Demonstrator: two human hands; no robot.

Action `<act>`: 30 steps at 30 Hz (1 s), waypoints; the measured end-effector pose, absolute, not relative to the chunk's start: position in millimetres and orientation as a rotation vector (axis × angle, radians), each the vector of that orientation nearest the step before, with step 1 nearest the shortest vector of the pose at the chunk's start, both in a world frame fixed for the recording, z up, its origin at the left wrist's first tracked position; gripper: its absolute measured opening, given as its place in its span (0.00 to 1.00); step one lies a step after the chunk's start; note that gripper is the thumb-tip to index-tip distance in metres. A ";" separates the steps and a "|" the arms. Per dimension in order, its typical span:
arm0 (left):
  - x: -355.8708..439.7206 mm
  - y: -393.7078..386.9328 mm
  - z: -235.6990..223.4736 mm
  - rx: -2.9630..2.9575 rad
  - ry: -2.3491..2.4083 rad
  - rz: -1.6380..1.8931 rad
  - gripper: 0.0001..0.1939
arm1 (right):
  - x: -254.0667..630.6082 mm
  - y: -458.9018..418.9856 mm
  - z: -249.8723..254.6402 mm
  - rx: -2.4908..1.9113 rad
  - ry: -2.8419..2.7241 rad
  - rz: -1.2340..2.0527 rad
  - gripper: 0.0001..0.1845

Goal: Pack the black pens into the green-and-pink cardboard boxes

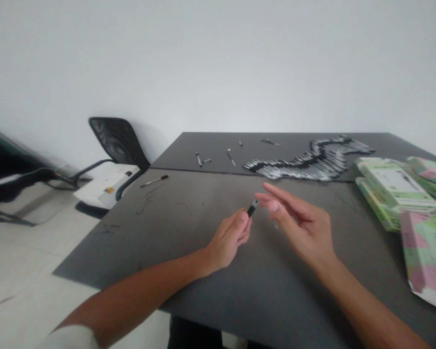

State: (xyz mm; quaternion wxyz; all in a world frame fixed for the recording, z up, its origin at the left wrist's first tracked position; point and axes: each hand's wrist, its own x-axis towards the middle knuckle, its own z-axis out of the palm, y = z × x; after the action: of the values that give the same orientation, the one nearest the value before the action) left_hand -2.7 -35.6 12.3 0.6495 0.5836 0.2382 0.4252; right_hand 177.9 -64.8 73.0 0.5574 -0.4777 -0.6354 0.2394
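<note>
A dark grey table (269, 300), made of two sections meeting at a straight seam, carries a long winding row of black-and-silver pens (305, 160) on its far section. Left of that row lie several loose pens (198, 159), and further left, on the near section, a single pen (154, 181). Right of the row, overlapping flat green-and-pink cardboard boxes (396, 186) sit along the table's edge.
</note>
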 end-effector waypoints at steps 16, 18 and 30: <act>-4.2 -0.9 3.3 1.187 0.736 1.158 0.32 | 238.2 -17.7 64.5 -1.508 -1.411 0.100 0.27; -4.9 4.8 2.5 1.175 0.757 1.185 0.33 | 254.9 10.8 76.9 -1.655 -1.694 0.043 0.28; 3.3 12.9 -36.8 1.059 0.873 1.157 0.35 | 327.9 263.8 92.5 -2.269 -2.272 0.072 0.16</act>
State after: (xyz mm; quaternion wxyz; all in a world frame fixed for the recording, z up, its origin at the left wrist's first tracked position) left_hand 3.3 12.9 -36.8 0.6236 0.4614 0.3801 0.5038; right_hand 327.9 263.8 92.5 -0.0352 -0.7061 -0.7069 0.0225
